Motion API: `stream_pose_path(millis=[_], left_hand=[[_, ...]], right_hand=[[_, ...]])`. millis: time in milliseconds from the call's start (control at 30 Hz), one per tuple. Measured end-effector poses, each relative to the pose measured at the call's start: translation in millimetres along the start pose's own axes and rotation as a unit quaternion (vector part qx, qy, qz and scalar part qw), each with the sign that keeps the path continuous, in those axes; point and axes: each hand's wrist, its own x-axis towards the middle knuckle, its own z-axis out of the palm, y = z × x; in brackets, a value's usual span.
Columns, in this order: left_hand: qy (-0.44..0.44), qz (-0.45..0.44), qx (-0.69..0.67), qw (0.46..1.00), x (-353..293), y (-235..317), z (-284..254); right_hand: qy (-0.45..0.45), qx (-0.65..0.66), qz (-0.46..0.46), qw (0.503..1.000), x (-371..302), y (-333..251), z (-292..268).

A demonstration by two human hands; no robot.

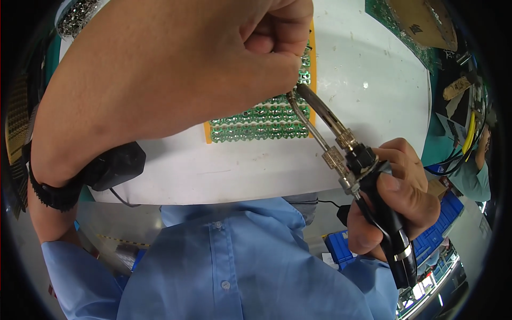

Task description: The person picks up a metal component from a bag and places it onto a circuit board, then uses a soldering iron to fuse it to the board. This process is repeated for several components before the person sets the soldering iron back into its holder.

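Note:
My right hand [397,194] is closed around the black handle of a soldering iron [388,213]. A thin metal feed tube runs beside its barrel, and both tips point up and left. They reach a panel of small green circuit boards [261,121] with orange side strips, lying on a white work surface [240,170]. Across the panel stretches my left arm, covering much of it. My left hand [261,50] is closed over the panel's right side, close above the iron's tip. Its fingers are curled together; whatever they hold is hidden.
At the far left sits a bag of small metal parts [80,18]. A brown, worn piece [426,21] lies on a green area at the far right. Cables [469,133] hang along the right edge, near another person's sleeve [472,178]. Blue bins [440,218] stand below the table.

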Motion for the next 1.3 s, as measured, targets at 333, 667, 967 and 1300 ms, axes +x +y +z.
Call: stream_pose_path(millis=[333, 667, 967, 1300], left_hand=[[0.008, 0.021, -0.05, 0.998, 2, -13, 2], [0.005, 0.052, -0.094, 0.994, -29, -1, 6], [0.011, 0.122, -0.081, 0.989, -28, -10, 4], [-0.019, 0.208, 0.099, 0.973, -34, -5, 0]], right_hand=[[0.049, 0.018, 0.005, 0.999, 1, -1, 7], [0.034, 0.023, 0.007, 0.999, 0, 0, 5], [0.079, 0.032, -0.009, 0.996, 3, -2, 10], [0.016, 0.044, 0.02, 0.999, -7, -7, 2]])
